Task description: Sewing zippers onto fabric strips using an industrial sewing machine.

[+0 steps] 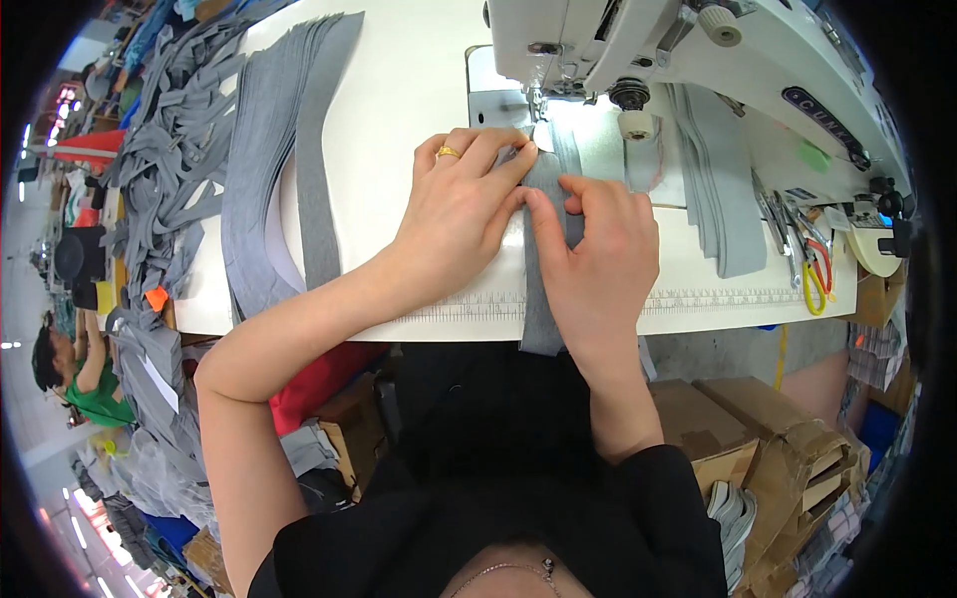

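Observation:
At the white sewing machine [678, 50], a long grey fabric strip [541, 299] runs from below the needle and presser foot [538, 105] down over the table's front edge. My left hand [464, 199], wearing a gold ring, has its fingertips pressed together on the top of the strip just below the foot. My right hand [603, 259] rests lower on the strip, its thumb and forefinger curved onto the cloth at the right, near my left thumb.
Stacked cut strips [259, 179] and a tangled grey pile [169, 149] lie left on the white table [399, 80]. Folded pieces [718, 199] and scissors with other tools [807, 259] lie right. Cardboard boxes [788, 468] stand below right. A person in green [100, 389] works at far left.

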A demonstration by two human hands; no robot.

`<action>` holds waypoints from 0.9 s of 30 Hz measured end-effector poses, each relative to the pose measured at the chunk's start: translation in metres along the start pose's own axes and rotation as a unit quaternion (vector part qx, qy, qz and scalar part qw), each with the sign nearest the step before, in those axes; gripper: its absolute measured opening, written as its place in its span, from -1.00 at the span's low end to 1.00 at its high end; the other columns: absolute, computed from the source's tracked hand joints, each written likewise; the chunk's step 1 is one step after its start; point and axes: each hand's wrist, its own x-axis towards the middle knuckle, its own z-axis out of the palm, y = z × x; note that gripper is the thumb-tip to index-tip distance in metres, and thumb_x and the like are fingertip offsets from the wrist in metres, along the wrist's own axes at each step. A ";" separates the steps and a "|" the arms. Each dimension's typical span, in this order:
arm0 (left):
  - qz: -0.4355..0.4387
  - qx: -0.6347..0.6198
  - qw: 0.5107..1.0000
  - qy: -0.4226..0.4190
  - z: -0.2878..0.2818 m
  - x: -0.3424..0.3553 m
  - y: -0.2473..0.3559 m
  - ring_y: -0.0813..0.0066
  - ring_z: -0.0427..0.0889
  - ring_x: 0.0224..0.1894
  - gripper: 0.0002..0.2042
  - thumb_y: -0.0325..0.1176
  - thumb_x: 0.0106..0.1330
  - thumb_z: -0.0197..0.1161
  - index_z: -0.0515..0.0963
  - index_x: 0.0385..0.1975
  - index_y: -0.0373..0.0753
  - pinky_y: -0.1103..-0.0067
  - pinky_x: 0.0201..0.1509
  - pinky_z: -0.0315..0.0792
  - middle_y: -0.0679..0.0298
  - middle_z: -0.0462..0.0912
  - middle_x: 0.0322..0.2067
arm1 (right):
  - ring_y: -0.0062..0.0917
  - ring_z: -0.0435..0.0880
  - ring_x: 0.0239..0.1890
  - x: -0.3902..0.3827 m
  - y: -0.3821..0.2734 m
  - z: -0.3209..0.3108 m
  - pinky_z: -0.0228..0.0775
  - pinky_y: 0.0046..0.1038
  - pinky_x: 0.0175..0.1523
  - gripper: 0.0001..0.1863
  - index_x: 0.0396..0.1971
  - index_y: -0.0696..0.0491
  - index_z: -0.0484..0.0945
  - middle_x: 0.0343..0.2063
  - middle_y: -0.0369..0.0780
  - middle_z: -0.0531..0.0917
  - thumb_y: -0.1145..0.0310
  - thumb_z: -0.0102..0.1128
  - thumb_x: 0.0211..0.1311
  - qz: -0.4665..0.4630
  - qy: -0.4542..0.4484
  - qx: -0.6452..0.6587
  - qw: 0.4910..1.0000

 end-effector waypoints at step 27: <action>-0.004 0.007 0.999 -0.040 -0.004 -0.004 -0.008 0.23 0.40 0.44 -0.56 -0.34 0.40 0.31 0.54 0.27 -0.19 -0.13 0.57 -0.32 0.32 0.54 0.33 | -0.78 0.33 -0.51 0.027 0.005 0.006 0.23 -0.62 -0.38 -0.86 -0.21 0.15 0.54 -0.50 -0.38 0.58 0.50 0.34 0.34 0.157 -0.087 0.212 0.961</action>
